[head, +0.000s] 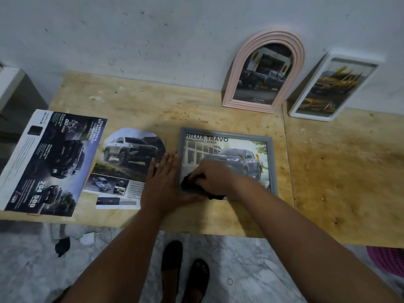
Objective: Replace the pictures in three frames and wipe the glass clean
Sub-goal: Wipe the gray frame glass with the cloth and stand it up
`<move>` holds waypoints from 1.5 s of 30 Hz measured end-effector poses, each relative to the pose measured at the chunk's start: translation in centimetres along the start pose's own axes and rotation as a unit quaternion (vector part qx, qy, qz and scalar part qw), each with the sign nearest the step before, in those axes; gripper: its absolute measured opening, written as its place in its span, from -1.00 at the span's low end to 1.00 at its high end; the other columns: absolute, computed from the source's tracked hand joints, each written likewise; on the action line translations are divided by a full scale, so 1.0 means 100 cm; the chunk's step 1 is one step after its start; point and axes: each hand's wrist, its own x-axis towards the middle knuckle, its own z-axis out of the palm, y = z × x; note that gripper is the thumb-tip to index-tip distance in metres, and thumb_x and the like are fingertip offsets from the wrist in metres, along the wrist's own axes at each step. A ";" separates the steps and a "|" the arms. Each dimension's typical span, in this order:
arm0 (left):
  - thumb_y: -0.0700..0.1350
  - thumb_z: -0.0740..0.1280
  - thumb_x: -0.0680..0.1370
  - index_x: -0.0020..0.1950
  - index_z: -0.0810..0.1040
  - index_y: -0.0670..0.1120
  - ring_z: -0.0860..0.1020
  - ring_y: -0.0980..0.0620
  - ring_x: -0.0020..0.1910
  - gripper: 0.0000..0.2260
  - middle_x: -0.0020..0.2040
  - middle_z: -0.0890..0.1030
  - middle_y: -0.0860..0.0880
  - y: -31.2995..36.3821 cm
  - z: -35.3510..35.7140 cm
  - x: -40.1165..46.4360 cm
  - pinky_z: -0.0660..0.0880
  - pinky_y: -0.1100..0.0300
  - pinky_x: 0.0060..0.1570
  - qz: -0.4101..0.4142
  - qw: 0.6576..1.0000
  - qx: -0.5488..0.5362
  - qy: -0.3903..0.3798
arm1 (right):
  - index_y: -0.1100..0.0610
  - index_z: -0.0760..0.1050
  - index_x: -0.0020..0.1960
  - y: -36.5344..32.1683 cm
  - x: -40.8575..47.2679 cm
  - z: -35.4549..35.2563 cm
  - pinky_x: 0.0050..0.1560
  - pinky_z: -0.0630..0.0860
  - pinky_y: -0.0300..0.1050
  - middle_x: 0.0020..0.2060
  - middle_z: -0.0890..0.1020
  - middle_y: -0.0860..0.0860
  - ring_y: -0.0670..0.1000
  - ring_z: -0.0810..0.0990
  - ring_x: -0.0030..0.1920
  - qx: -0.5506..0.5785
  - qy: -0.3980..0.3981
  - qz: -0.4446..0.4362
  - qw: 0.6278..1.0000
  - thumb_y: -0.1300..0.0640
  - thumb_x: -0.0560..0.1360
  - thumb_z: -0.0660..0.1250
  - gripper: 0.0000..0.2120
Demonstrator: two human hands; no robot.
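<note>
A grey frame (pixel 271 149) lies flat on the wooden table (pixel 142 106) and holds a truck picture headed HILUX TRAVO. My right hand (pixel 215 176) grips a black cloth (pixel 192 184) and presses it on the glass at the frame's lower left corner. My left hand (pixel 162 182) lies flat with fingers spread beside the frame's left edge, its thumb under the lower corner. A pink arched frame (pixel 238 84) and a white frame (pixel 306 99) lean on the wall at the back right, each with a truck picture inside.
A cut-out truck picture (pixel 129 158) and a dark brochure page (pixel 50 162) lie on the table's left half. A pink basket (pixel 387 259) stands on the floor at the right. A dark scrap (pixel 63 246) lies on the marble floor, and my feet in sandals (pixel 183 272) show below the table's edge.
</note>
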 end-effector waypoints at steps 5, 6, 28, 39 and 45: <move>0.72 0.06 0.29 0.68 0.00 -0.15 -0.07 0.02 0.66 0.25 0.68 0.06 -0.06 0.004 -0.005 -0.001 -0.13 -0.15 0.62 -0.009 1.000 -0.009 0.001 | 0.04 0.66 0.25 0.034 0.003 -0.049 -0.08 0.57 -0.13 -0.01 0.71 0.04 0.00 0.66 -0.07 0.216 0.125 0.093 0.964 0.18 0.60 0.35 -0.74; 0.72 0.07 0.29 0.68 -0.01 -0.15 -0.08 0.02 0.66 0.24 0.68 0.05 -0.06 0.004 -0.005 -0.001 -0.13 -0.14 0.62 -0.009 1.000 -0.008 0.003 | 0.03 0.65 0.27 0.040 0.010 -0.050 -0.05 0.59 -0.07 0.00 0.70 0.06 0.05 0.66 -0.05 0.200 0.193 0.100 0.956 0.18 0.60 0.33 -0.72; 0.70 0.03 0.33 0.67 0.02 -0.18 -0.06 0.00 0.66 0.21 0.68 0.08 -0.10 0.003 -0.003 -0.003 -0.08 -0.20 0.61 -0.008 1.000 0.012 -0.007 | 0.06 0.62 0.28 0.008 -0.013 0.040 0.05 0.55 0.03 0.16 0.58 0.06 0.16 0.59 0.12 -0.001 0.190 0.020 0.982 0.18 0.60 0.23 -0.68; 0.70 0.11 0.30 0.66 0.05 -0.17 -0.05 0.00 0.67 0.23 0.67 0.11 -0.11 0.005 -0.008 -0.002 -0.09 -0.19 0.61 -0.013 1.000 -0.001 -0.002 | 0.06 0.63 0.30 0.062 -0.013 -0.056 0.07 0.50 -0.09 0.09 0.66 0.06 0.08 0.61 0.06 0.136 0.250 0.155 0.946 0.20 0.61 0.26 -0.68; 0.69 0.12 0.32 0.66 0.04 -0.18 -0.04 0.00 0.67 0.21 0.68 0.09 -0.10 0.006 -0.008 -0.002 -0.10 -0.18 0.61 -0.014 1.000 0.004 -0.005 | 0.05 0.52 0.41 0.062 0.001 -0.003 -0.06 0.56 0.06 0.14 0.49 0.11 0.20 0.52 0.11 -0.039 0.275 0.137 0.951 0.14 0.63 0.22 -0.63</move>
